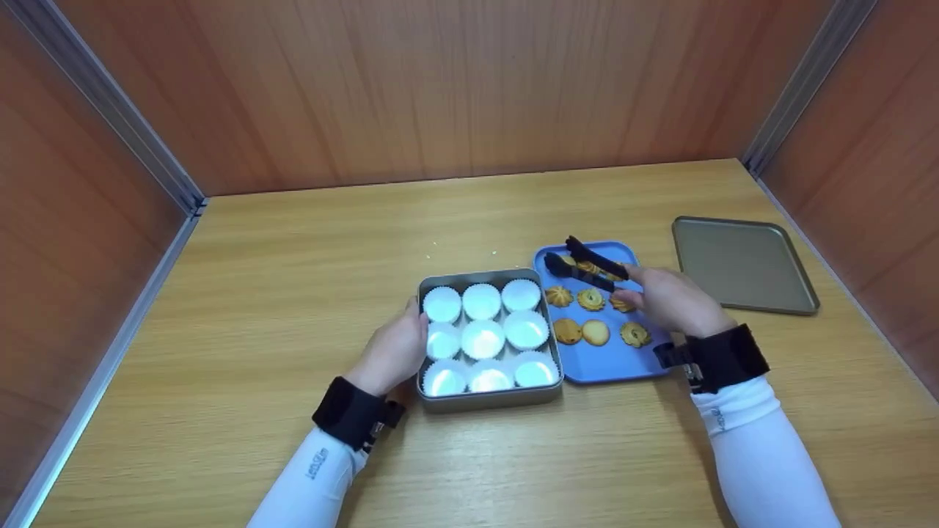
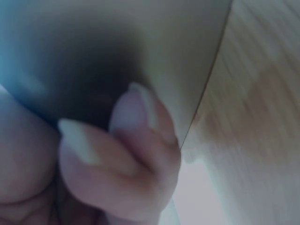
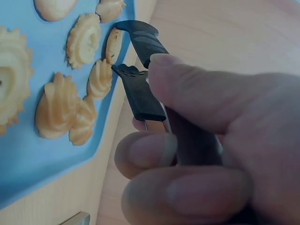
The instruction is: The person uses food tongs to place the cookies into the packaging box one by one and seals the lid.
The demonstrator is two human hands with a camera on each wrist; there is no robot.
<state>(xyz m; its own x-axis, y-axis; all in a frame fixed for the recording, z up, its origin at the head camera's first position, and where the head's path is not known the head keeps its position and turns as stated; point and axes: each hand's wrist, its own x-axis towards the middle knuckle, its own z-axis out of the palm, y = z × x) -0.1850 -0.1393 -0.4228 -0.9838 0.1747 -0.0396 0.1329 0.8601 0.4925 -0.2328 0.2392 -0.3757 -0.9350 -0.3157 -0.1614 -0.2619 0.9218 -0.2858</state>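
My left hand (image 1: pixel 392 348) grips the left wall of a square metal tin (image 1: pixel 491 400), thumb at its rim. Curled fingertips (image 2: pixel 117 164) lie against the tin's side in the left wrist view. White paper baking cups (image 1: pixel 483 339) fill the tin in rows. My right hand (image 1: pixel 678 301) holds black-tipped tongs (image 1: pixel 598 262) over the far part of a blue tray (image 1: pixel 609 364). Butter cookies (image 1: pixel 595 332) of several shapes lie on that tray. In the right wrist view the tongs' tips stand apart, either side of a thin-looking cookie (image 3: pixel 113 45) near the tray's edge.
A shallow brown metal tray or lid (image 1: pixel 741 264) lies at the right, beyond my right hand. Small pale crumbs dot the wooden table (image 1: pixel 293 293) behind the tin. Wood panels (image 1: pixel 469 88) enclose the table at the back and both sides.
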